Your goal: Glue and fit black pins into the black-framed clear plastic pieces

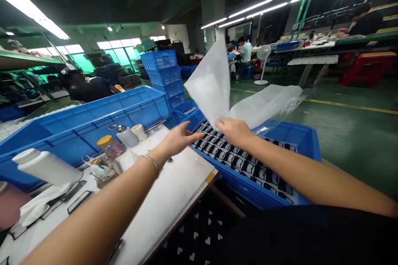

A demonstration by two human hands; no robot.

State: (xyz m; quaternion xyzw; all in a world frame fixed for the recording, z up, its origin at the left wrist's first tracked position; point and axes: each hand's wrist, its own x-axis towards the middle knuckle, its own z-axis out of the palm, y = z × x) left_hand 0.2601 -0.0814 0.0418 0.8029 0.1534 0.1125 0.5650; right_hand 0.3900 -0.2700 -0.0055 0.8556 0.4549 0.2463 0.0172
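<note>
My right hand [234,131] pinches the lower corner of a thin, translucent white packing sheet [211,78], which stands up in the air above a blue crate [306,143]. Under it, rows of small black-and-white pieces [239,161] lie in the crate. My left hand [178,137], bare of any object, reaches over the table's far edge with thumb and fingers apart, near the crate's left side. Just beyond the right hand, a second translucent sheet [267,101], with a ribbed or bubbled surface, spreads across the crate's far side.
The white worktable [174,190] carries a white bottle [46,167], a yellow-lidded jar [110,145], a metal-topped dispenser bottle [127,136] and black frame-like pieces. A long blue bin [83,126] borders it. Stacked blue baskets [164,76], a fan [263,64] and several people stand or sit beyond.
</note>
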